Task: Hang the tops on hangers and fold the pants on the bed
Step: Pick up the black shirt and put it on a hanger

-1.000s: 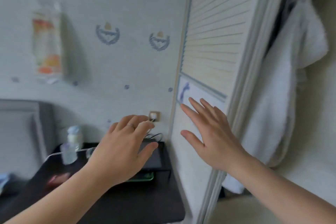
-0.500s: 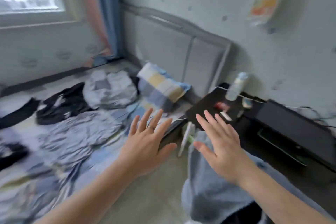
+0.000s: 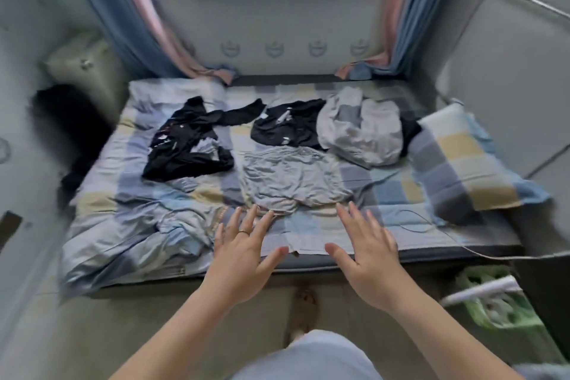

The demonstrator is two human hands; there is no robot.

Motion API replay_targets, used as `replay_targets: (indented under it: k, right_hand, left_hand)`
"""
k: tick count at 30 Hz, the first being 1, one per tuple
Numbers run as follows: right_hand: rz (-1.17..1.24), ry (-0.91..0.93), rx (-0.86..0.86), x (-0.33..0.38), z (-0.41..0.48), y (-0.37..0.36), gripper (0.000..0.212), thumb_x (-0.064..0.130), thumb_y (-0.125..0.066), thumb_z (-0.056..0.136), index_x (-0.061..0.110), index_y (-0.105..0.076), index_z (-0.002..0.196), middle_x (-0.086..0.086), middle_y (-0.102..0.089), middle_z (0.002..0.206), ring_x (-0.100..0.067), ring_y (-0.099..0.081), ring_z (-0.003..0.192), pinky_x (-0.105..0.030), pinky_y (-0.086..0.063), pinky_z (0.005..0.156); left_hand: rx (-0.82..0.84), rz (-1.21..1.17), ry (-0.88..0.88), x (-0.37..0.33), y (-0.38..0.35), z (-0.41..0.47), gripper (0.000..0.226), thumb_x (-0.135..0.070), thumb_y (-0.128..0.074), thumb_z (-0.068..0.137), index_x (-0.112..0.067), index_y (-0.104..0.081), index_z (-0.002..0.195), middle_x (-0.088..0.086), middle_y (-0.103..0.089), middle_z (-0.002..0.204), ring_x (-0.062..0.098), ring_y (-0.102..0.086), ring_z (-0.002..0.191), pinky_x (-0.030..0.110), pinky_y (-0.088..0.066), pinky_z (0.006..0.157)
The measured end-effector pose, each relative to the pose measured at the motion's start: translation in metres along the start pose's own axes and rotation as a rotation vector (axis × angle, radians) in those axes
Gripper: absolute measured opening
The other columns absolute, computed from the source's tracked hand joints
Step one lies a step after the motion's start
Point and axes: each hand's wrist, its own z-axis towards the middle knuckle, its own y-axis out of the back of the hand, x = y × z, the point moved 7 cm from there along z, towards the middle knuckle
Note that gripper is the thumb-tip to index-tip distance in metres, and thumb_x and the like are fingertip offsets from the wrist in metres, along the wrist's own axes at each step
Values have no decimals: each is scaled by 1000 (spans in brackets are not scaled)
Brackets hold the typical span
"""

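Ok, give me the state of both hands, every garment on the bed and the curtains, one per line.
left hand, open, fingers spread, holding nothing
right hand, open, fingers spread, holding nothing
grey garment, spread out flat, unfolded
left black garment, crumpled, unfolded
middle black garment, crumpled, unfolded
light grey garment, bunched up, unfolded
curtains, pulled aside

Black garments [image 3: 188, 145] and grey garments [image 3: 290, 179] lie on a blue, yellow and grey checked sheet [image 3: 398, 191]; curtains [image 3: 404, 9] are blue and pink.
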Motion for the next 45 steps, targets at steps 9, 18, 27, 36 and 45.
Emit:
replay_targets:
  k: [9,18,27,36,45]
  right_hand:
    - [1,-12,92,-16,135,7,67,65,-27,99,50,9,154,19,11,166,-11,14,153,-45,5,122]
    - [31,-105,131,-53,234,28,67,67,-25,97,53,9,153,22,11,165,-9,14,152,-44,4,121]
    - [-1,-138,103,-49,315,13,68,67,-23,98,50,11,154,27,17,160,-8,18,151,-43,7,122]
    - [-63,-44,174,70,498,-95,69,67,-22,98,47,12,155,18,15,165,-13,17,153,-47,5,122]
    - [-142,-146,312,172,635,-201,70,67,-25,99,45,8,156,16,10,167,-15,10,154,-48,-3,122]
  left_hand:
    - [19,-44,99,34,18,129,75,-78,-18,91,-46,-6,157,-14,4,167,15,14,153,48,2,122]
    - [35,-84,86,33,25,258,75,-78,-21,90,-45,-13,157,-11,-5,168,15,8,154,46,-2,122]
    - [38,-99,54,74,23,365,72,-75,-24,92,-43,-17,157,-10,-8,168,16,4,154,46,-3,122]
    - [43,-89,137,286,29,428,92,-89,-2,77,-44,-18,156,-10,-12,167,16,1,153,47,-8,121]
    - [239,-130,242,486,5,488,68,-72,-29,95,-43,-21,156,-9,-14,167,18,-2,154,45,-11,121]
